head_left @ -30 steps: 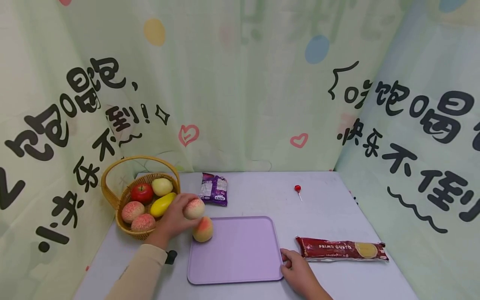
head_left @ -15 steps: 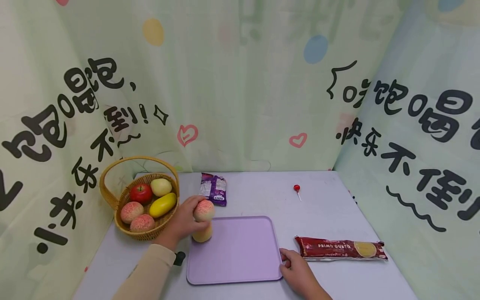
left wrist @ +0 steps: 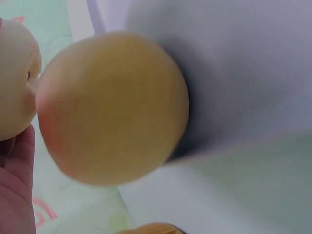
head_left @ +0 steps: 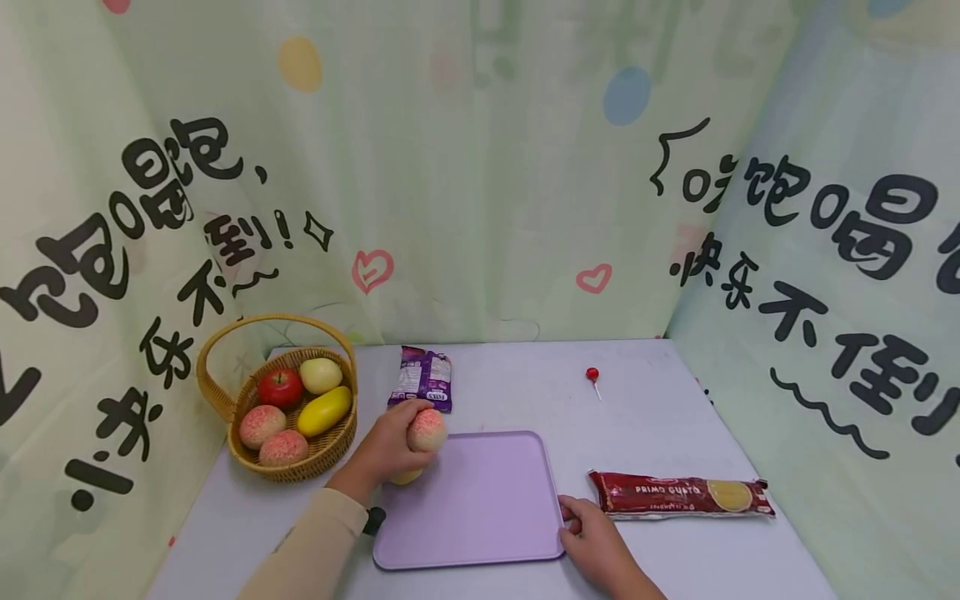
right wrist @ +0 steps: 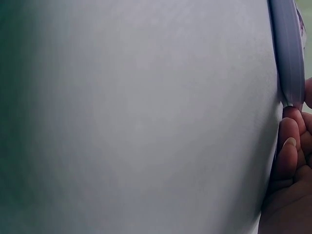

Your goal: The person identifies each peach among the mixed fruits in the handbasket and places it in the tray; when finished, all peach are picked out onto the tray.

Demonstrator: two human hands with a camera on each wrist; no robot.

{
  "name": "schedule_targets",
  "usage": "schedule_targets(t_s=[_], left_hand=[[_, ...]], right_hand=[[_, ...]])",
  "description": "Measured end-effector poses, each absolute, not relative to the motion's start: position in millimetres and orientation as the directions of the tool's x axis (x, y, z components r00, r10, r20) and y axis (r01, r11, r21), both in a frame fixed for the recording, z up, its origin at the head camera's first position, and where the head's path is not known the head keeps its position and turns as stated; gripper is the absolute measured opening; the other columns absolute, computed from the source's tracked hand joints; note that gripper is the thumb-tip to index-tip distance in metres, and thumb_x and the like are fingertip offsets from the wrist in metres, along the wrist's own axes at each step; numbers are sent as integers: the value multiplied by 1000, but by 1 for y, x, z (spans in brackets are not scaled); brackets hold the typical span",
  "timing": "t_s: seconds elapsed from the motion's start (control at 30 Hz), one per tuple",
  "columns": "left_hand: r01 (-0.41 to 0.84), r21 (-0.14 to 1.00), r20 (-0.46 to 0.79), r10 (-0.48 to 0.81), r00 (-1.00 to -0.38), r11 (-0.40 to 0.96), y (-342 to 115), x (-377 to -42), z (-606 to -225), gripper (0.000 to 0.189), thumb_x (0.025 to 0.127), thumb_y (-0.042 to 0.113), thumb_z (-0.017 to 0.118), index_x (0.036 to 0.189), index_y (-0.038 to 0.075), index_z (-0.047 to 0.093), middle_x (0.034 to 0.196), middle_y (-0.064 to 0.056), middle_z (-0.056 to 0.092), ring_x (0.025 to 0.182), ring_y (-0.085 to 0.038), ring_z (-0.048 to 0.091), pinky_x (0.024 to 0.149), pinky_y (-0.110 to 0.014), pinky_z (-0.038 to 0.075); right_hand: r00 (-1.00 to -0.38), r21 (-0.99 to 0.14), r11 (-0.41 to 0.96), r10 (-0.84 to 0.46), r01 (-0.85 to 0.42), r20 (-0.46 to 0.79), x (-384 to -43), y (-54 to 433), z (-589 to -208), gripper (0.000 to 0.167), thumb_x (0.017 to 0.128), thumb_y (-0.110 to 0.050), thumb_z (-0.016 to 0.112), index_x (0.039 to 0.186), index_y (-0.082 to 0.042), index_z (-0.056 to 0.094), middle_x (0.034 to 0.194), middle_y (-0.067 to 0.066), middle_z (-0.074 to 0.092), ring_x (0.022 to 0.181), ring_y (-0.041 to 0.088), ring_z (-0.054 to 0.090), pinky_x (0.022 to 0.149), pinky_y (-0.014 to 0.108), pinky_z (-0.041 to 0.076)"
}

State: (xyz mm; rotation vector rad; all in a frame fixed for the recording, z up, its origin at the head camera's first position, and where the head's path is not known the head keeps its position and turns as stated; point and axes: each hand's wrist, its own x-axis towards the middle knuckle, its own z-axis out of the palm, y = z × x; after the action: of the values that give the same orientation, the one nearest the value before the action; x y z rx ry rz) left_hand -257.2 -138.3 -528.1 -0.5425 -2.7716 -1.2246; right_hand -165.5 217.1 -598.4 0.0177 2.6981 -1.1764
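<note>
My left hand grips a pink-speckled peach over the back left part of the purple tray. Below that hand a second, yellow-orange peach rests on the tray; in the head view the hand covers most of it. The held peach shows at the left edge of the left wrist view, beside the fingers. At the tray's right side, my right hand pinches the rim with curled fingers, as the right wrist view also shows.
A handled wicker basket with several fruits, among them a red apple, stands at the left. Behind the tray lies a purple snack bag. A red lollipop lies back right, and a red spaghetti pack lies right of the tray.
My left hand has carried the speckled peach rightward, from beside the basket to over the tray, now covering most of the other peach. The right hand has stayed at the rim.
</note>
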Motion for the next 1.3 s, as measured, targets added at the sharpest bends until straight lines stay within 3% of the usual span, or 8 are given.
schedule_targets(t_s=[0.3, 0.47, 0.93, 1.3], left_hand=[[355, 697, 168, 340, -925, 623, -121, -262, -541, 74, 68, 14, 92, 134, 12, 58, 128, -3, 64, 108, -22, 62, 101, -48, 54], [381, 661, 149, 385, -911, 646, -116, -266, -549, 75, 70, 18, 92, 137, 11, 57, 132, -6, 63, 117, -23, 60, 105, -47, 51], [475, 542, 108, 503, -858, 693, -101, -268, -548, 69, 76, 18, 89, 135, 8, 57, 130, -3, 63, 117, -19, 60, 106, -43, 51], [400, 501, -4, 465, -885, 767, -89, -271, -550, 65, 75, 20, 89, 133, 16, 60, 126, 4, 65, 111, -13, 60, 102, -39, 52]], right_hand=[[-974, -725, 679, -65, 117, -218, -167, 219, -602, 49, 89, -6, 71, 135, 6, 61, 102, 2, 63, 87, 15, 54, 68, 24, 49], [-973, -728, 676, -72, 116, -221, -167, 219, -602, 49, 89, -6, 72, 135, 7, 60, 102, 2, 63, 87, 15, 53, 68, 24, 50], [-973, -732, 673, -80, 108, -218, -167, 217, -598, 50, 89, -6, 72, 136, 6, 60, 102, 2, 63, 87, 15, 54, 68, 25, 50], [-972, -737, 667, -84, 109, -219, -168, 218, -598, 50, 89, -6, 72, 136, 7, 60, 101, 2, 63, 86, 16, 54, 68, 25, 50]])
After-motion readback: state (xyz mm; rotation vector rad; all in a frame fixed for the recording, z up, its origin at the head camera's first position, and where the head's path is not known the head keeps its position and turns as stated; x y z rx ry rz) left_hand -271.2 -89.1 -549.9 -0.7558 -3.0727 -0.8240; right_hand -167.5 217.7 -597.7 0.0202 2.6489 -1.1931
